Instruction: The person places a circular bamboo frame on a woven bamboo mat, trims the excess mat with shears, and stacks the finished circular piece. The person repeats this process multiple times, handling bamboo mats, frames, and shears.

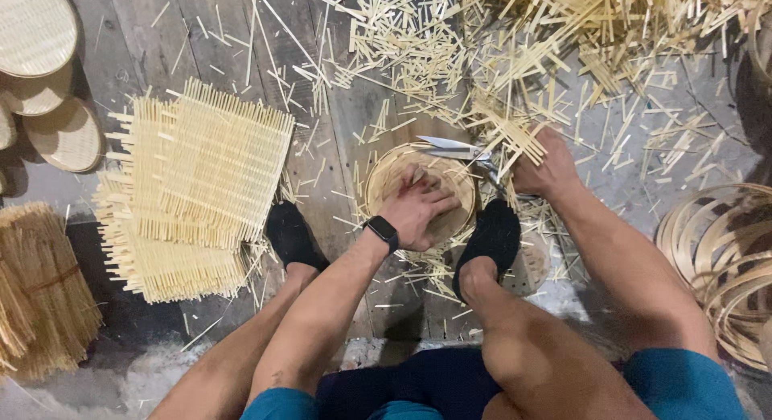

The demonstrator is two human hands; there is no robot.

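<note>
Your knees and blue shorts point(683, 388) fill the lower edge; at far left lies a bundle of bamboo strips point(40, 291), then stacked square woven mats point(201, 187). Between your black-socked feet, your left hand point(418, 211) presses flat, fingers spread, on a round woven basket point(386, 175); your right hand point(547, 166) grasps large scissors point(450, 149) at its rim; bamboo hoops point(716, 251) lie far right.

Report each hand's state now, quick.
Left hand: open, pressing flat on the round woven bamboo basket.
Right hand: closed on the large steel shears.
</note>
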